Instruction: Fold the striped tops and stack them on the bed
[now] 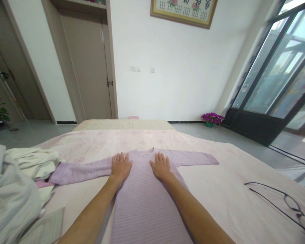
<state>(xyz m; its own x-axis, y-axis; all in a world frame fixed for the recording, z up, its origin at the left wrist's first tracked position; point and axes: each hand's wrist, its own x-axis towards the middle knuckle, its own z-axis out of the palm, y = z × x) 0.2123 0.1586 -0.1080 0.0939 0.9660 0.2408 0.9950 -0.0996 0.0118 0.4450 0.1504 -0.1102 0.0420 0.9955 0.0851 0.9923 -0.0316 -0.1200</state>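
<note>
A lilac long-sleeved shirt (147, 196) lies spread flat, its neckline at the far end and both sleeves stretched out sideways. My left hand (121, 166) rests flat with fingers extended at the left shoulder, where that sleeve joins the body. On the right shoulder, just beside the neckline, lies my right hand (161, 165), palm down and also open. Neither hand grips the cloth. The left sleeve's cuff reaches the heap of clothes, while the right sleeve lies straight on the sheet.
Grey and cream clothes (12, 193) are heaped at the left on the pale pink floral sheet (218, 200). Eyeglasses (292, 203) lie unfolded at the right. Beyond the far edge stand a wall, a door (88, 67) and a pot of purple flowers (212, 118).
</note>
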